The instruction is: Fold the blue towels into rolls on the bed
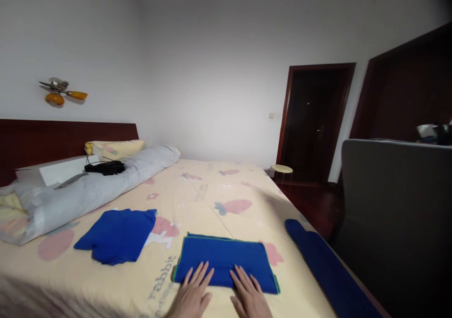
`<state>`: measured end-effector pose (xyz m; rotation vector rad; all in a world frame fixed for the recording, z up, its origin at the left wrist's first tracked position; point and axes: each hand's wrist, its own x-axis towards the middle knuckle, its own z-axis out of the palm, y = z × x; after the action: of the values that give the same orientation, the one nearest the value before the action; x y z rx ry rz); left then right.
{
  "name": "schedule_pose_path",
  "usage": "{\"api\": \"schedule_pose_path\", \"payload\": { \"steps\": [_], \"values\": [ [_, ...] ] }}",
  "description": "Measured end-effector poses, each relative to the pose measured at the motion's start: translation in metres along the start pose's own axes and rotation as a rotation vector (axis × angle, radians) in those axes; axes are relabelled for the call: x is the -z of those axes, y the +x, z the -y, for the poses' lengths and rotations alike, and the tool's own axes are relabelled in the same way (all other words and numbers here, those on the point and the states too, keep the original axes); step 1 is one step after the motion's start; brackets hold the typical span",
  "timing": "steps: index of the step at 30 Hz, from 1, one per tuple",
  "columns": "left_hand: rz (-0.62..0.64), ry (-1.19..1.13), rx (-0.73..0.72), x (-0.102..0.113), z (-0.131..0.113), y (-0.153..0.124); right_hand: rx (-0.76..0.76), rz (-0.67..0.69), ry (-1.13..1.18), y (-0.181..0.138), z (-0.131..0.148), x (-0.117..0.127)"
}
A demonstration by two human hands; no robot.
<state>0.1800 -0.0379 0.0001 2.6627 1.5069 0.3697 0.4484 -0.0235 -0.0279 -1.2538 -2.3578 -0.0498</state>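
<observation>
A folded blue cloth with a green edge [226, 259] lies flat on the bed near the front. My left hand [193, 292] rests on its near left part, fingers stretched out flat. My right hand [249, 295] lies beside it on the near right part of the same cloth, fingers also flat and apart. A second blue cloth [116, 235], folded more loosely, sits to the left on the sheet. A long blue piece [328, 268] runs along the bed's right edge.
The bed has a yellow printed sheet [205, 195]. A rolled grey quilt [88, 191] lies at the left with a black device [105, 167] on it. A grey chair back [395, 214] stands at the right, a small stool [281, 169] near the dark doorway.
</observation>
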Motion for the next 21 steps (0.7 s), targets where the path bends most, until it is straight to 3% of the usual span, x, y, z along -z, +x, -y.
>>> {"api": "schedule_pose_path", "payload": {
  "steps": [4, 9, 14, 17, 21],
  "values": [
    [0.015, 0.013, 0.095, 0.019, 0.043, -0.028, -0.152, -0.009, -0.017, -0.029, -0.042, 0.021],
    [-0.029, 0.043, 0.074, 0.019, 0.071, -0.038, -0.213, -0.01, -0.037, -0.042, -0.072, 0.029],
    [-0.234, 0.157, 0.041, 0.023, 0.077, -0.036, -0.174, -0.039, -0.095, -0.035, -0.079, 0.036],
    [-0.271, 0.116, 0.011, 0.037, 0.072, -0.04, -0.18, -0.075, -0.075, -0.033, -0.072, 0.05],
    [-0.296, -0.045, 0.071, 0.052, 0.064, -0.049, -0.311, -0.113, 0.075, -0.035, -0.057, 0.074]
  ]
}}
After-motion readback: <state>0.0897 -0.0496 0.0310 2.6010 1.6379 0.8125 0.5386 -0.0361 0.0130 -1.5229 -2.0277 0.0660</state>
